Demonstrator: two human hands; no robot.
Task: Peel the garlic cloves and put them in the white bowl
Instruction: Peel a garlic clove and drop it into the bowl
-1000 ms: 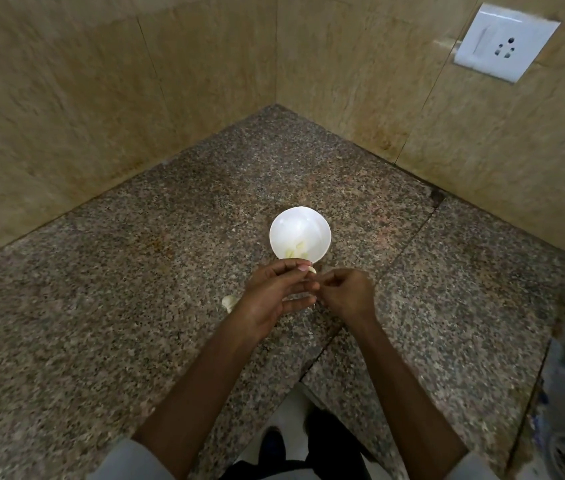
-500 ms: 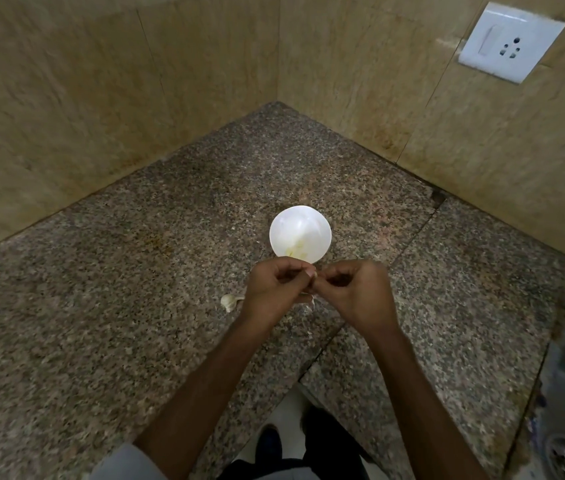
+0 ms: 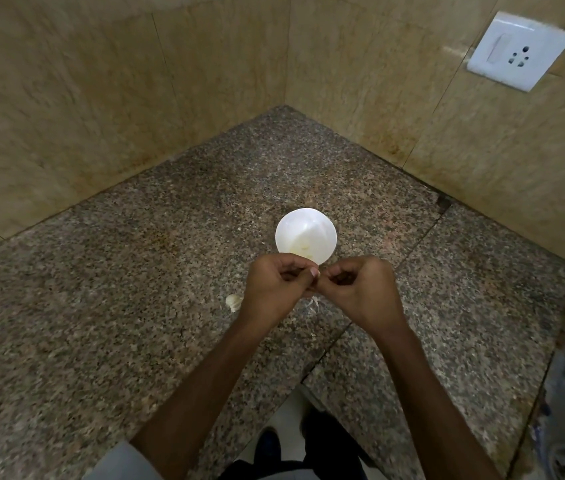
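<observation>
Two curled-up hands, left hand [image 3: 273, 289] and right hand [image 3: 360, 293], right in front of round white bowl [image 3: 288, 230], fingertips pinching mostly hidden garlic clove, papery skin [image 3: 314, 304] dangling, peeled cloves [image 3: 303, 248] in bowl, spare clove [image 3: 233, 302] nearby on speckled granite surface [image 3: 135, 323]

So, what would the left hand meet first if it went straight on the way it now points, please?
Probably the right hand: the left hand points across at it, fingers almost touching. The white bowl lies just beyond them, though depth is unclear.

Granite counter [image 3: 135, 306], white bowl [image 3: 322, 226], garlic clove [image 3: 233, 302]
</observation>
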